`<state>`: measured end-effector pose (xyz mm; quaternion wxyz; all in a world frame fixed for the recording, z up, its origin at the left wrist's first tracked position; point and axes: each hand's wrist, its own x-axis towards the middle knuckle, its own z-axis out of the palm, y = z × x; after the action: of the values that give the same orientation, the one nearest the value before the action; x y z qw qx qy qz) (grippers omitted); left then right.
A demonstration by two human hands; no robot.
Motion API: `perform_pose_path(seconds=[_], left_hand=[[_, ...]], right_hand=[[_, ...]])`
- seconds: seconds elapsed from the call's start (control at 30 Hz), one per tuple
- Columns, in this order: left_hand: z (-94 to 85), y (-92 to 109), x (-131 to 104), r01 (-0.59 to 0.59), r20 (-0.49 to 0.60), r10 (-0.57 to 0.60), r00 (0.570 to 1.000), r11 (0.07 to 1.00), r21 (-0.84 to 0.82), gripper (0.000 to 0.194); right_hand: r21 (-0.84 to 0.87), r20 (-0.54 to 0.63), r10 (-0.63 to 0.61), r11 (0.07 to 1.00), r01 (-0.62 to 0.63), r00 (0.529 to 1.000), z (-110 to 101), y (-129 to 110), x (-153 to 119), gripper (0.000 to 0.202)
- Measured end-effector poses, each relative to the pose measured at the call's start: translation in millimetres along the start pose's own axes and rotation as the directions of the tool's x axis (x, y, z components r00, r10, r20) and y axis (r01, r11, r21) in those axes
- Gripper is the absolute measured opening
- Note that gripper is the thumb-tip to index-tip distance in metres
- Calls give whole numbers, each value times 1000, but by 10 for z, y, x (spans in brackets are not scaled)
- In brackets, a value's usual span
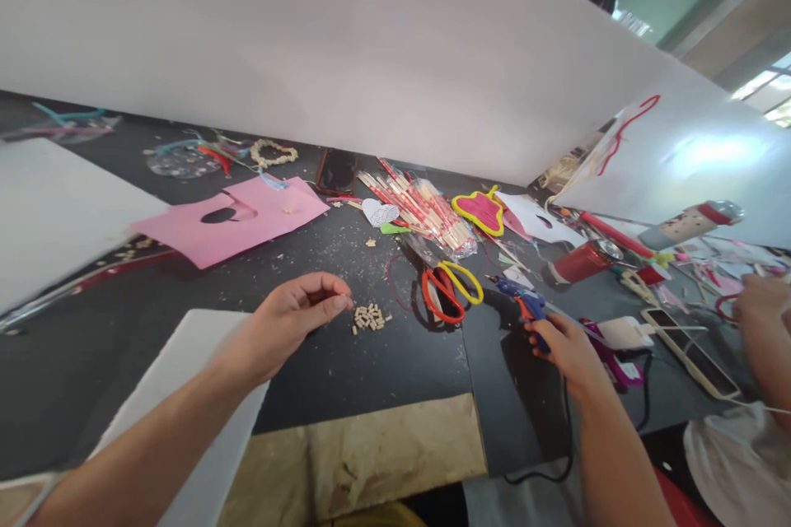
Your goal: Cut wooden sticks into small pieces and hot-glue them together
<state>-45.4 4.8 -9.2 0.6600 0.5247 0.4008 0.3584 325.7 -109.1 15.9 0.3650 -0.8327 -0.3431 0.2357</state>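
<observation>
My left hand (pixel 297 313) is closed in a pinch just left of a small heap of cut wooden stick pieces (pixel 369 317). Whatever lies between thumb and forefinger is too small to make out. On the right, my right hand (pixel 565 342) grips a blue glue gun (pixel 522 290) with an orange trigger, its nozzle pointing up and left over the table. A black cord (pixel 567 428) hangs down from its handle. Between the hands lie large scissors with red and yellow handles (pixel 443 294), near packs of wooden chopsticks (pixel 426 206).
Pink paper (pixel 278 218) with a cut hole lies at the back left, with a dark phone (pixel 337 171) behind it. White board (pixel 185 395) is under my left forearm. A red can (pixel 584 261) and a power bank (pixel 624 333) stand right, near another person's hand (pixel 763 296).
</observation>
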Motion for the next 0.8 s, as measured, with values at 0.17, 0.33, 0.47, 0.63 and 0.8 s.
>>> perform_pose_path(seconds=[0.17,0.33,0.47,0.63,0.8], left_hand=[[8,-20,4,21,21,-21,1000,1000,17,18],[3,-28,-1,31,28,-32,999,999,35,19],[-1,-26,0,29,41,-31,999,999,41,17],[3,-13,-3,30,37,-32,999,999,38,16],[5,-1,-6,23,47,-26,999,998,52,17]], right_hand=[[378,143,-17,925,-39,990,83,-38,-207,31],[538,173,-106,843,-4,979,332,-54,-461,33],[578,197,-200,814,51,960,431,-62,-572,25],[572,234,-263,816,86,936,393,-57,-613,24],[602,272,-260,797,47,926,384,-95,-680,26]])
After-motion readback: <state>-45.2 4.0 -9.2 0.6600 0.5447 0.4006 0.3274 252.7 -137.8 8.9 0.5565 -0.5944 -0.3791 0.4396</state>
